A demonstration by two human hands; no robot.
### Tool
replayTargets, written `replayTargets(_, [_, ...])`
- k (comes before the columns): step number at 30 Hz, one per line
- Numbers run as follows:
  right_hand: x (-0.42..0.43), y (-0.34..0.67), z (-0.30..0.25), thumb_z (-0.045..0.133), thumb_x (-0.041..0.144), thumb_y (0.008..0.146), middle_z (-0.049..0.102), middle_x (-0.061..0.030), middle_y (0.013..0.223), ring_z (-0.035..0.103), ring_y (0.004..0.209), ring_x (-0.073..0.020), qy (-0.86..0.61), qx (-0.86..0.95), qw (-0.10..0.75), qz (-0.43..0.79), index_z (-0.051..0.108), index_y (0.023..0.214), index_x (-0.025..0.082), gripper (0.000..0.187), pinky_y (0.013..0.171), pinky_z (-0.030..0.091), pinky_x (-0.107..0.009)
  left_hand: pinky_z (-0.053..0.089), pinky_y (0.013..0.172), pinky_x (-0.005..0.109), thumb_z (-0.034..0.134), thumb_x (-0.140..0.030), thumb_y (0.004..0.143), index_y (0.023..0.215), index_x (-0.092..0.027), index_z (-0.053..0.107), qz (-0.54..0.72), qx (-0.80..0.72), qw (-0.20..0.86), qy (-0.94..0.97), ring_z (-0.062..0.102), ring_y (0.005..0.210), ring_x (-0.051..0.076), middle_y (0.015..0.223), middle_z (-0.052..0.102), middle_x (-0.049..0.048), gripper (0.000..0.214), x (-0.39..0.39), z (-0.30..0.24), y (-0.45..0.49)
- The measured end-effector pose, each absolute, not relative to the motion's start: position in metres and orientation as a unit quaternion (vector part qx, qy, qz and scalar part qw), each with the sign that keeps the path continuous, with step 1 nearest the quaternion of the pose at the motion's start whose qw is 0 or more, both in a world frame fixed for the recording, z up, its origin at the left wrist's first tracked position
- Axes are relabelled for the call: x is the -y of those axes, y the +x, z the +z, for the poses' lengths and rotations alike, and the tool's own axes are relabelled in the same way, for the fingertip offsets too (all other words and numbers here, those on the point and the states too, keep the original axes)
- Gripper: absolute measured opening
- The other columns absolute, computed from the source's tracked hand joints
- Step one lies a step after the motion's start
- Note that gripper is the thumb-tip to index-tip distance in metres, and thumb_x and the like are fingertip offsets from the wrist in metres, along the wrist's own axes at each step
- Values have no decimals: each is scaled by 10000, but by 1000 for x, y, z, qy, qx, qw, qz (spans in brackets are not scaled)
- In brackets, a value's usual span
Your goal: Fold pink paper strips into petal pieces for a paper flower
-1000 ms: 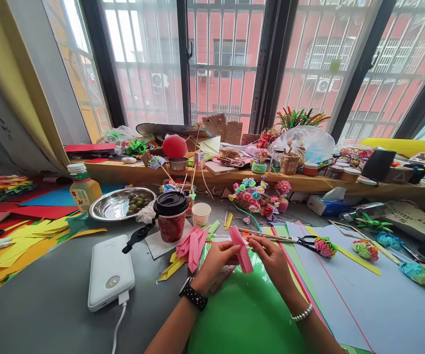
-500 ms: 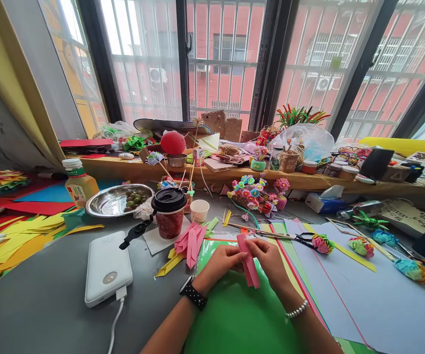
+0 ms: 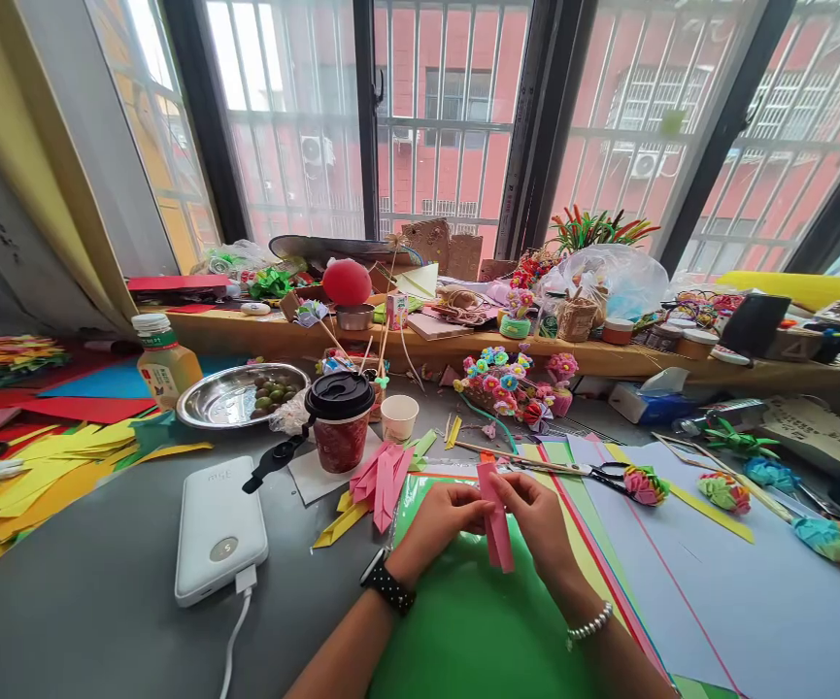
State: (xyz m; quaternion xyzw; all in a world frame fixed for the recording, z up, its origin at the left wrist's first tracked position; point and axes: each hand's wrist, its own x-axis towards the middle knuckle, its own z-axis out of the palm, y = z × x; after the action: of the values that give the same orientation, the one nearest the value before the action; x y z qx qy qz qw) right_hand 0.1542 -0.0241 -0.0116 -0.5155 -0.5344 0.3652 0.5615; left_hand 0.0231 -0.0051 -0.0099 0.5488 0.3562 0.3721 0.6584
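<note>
Barred windows (image 3: 438,58) stand behind a grey counter (image 3: 99,631) crowded along its far side. Left hand (image 3: 455,516) and right hand (image 3: 532,515) both pinch a pink paper strip (image 3: 499,546) above a green sheet (image 3: 470,641), apparently to steady its layers; fingers partly hide the fold, so its form cannot be confirmed. Folded pink pieces (image 3: 386,490) lie nearby, presumably for easy reach. Elbow room shows beside the power bank (image 3: 219,524); scissors (image 3: 613,473) limit the right.

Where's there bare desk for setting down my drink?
Bare grey tabletop shows between the yellow paper strips and the white power bank, and between the bank's cable and the left forearm. It's crowded on the windowsill and around the lidded cup.
</note>
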Motion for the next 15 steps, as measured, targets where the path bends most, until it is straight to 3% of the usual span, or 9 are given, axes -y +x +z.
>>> replayTargets(15, [26, 152, -8, 504, 460, 703, 593, -49, 628, 527, 600, -168, -518, 551, 558, 341, 589, 663, 141, 333, 552, 427, -259, 468, 630, 267, 619, -391, 611, 738, -110, 672, 346, -349, 677, 548, 615, 622, 173, 687, 669, 72, 313, 4, -11, 21])
